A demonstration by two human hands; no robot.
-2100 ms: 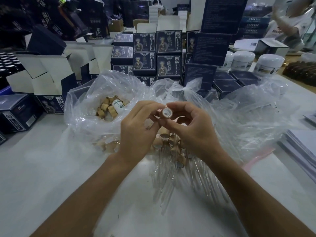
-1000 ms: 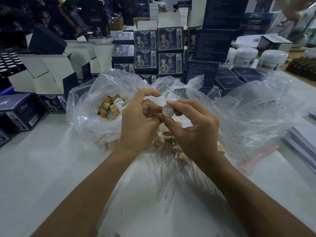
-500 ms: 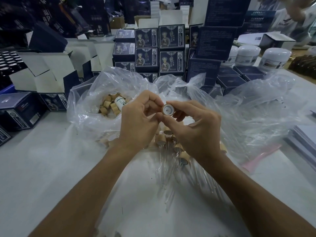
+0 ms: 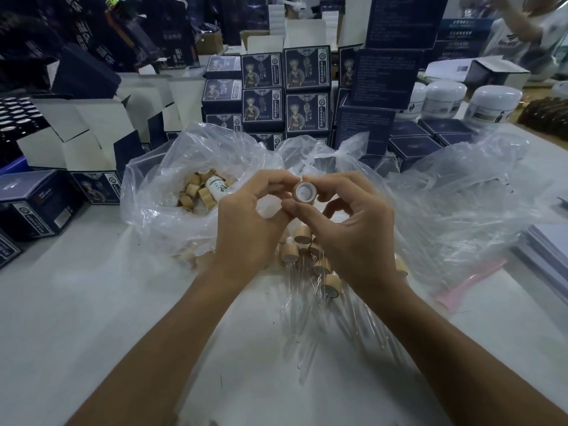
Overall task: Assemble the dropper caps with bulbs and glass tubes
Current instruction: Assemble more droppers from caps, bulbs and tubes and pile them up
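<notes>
A wooden dropper cap (image 4: 305, 192) with a white inside faces me, held above the table between both hands. My right hand (image 4: 353, 232) pinches it between thumb and forefinger. My left hand (image 4: 249, 222) has its fingers curled against the cap's left side. Below the hands lies a pile of assembled caps with glass tubes (image 4: 316, 265) on clear plastic. A clear bag (image 4: 159, 204) to the left holds several loose wooden caps (image 4: 196, 192) and a small white bottle (image 4: 216, 186).
Stacks of dark blue printed boxes (image 4: 285, 87) stand behind the bags. Open white-lined cartons (image 4: 76, 139) sit at the left, white jars (image 4: 442, 99) at the back right. A pink strip (image 4: 470, 281) and paper stack (image 4: 550, 250) lie right. Another person (image 4: 522, 29) is far right.
The cap has stayed between both hands, turning slightly. My left forefinger lifted off and came back down against the cap.
</notes>
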